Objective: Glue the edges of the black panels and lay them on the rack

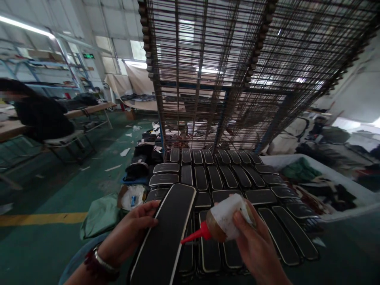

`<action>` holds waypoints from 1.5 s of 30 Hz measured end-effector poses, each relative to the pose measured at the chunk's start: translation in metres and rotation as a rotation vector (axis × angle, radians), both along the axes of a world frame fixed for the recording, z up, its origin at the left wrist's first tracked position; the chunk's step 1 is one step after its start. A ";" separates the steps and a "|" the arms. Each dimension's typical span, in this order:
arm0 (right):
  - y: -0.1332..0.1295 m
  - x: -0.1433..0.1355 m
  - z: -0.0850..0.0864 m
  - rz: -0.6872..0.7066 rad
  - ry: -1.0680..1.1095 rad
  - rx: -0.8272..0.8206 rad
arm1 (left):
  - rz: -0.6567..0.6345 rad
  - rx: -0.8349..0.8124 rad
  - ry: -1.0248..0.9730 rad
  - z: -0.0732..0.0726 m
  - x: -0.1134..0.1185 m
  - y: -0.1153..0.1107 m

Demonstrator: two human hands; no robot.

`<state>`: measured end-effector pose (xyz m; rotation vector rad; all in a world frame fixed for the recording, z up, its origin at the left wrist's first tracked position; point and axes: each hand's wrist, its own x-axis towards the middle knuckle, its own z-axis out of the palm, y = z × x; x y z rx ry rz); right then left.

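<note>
The panel (166, 233) was long, flat and black, and its corners at the top were rounded. A thin pale line went along its edge. It stood out at the bottom centre of the frame, slanted, with the upper end leaning to the right, and its lower end was cut by the frame. The bottle (227, 217) was at the lower right of centre. It was whitish, with brown parts, and had a red pointed nozzle. It lay tilted, the nozzle directed to the lower left, its tip at the panel's right edge.
</note>
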<state>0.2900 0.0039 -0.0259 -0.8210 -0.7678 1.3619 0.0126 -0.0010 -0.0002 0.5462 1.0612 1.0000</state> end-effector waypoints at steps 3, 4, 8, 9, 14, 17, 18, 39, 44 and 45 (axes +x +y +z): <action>-0.004 -0.001 0.000 0.025 -0.003 0.004 | 0.051 -0.015 0.033 0.001 0.001 0.003; -0.005 -0.001 0.000 0.041 -0.008 0.007 | 0.057 -0.014 0.041 0.001 0.000 0.003; -0.009 0.000 0.000 0.129 -0.041 0.056 | 0.071 -0.008 0.054 -0.003 -0.003 0.007; -0.010 0.000 -0.001 0.150 -0.048 0.068 | 0.083 -0.008 0.055 -0.003 -0.003 0.008; -0.016 -0.001 -0.002 0.173 -0.060 0.073 | 0.174 -0.035 0.022 -0.001 -0.003 0.012; -0.019 -0.003 -0.001 0.165 -0.058 0.078 | 0.227 -0.049 0.006 0.000 -0.004 0.015; -0.019 -0.004 0.000 0.152 -0.051 0.074 | 0.246 -0.052 0.005 0.000 -0.004 0.015; -0.002 0.000 0.004 -0.126 -0.049 0.177 | 0.595 -0.219 -0.355 -0.034 0.015 0.015; -0.012 -0.007 -0.001 -0.108 -0.019 0.166 | 0.615 -0.209 -0.358 -0.038 0.016 0.016; -0.014 -0.009 -0.002 -0.101 -0.011 0.147 | 0.616 -0.213 -0.362 -0.039 0.016 0.016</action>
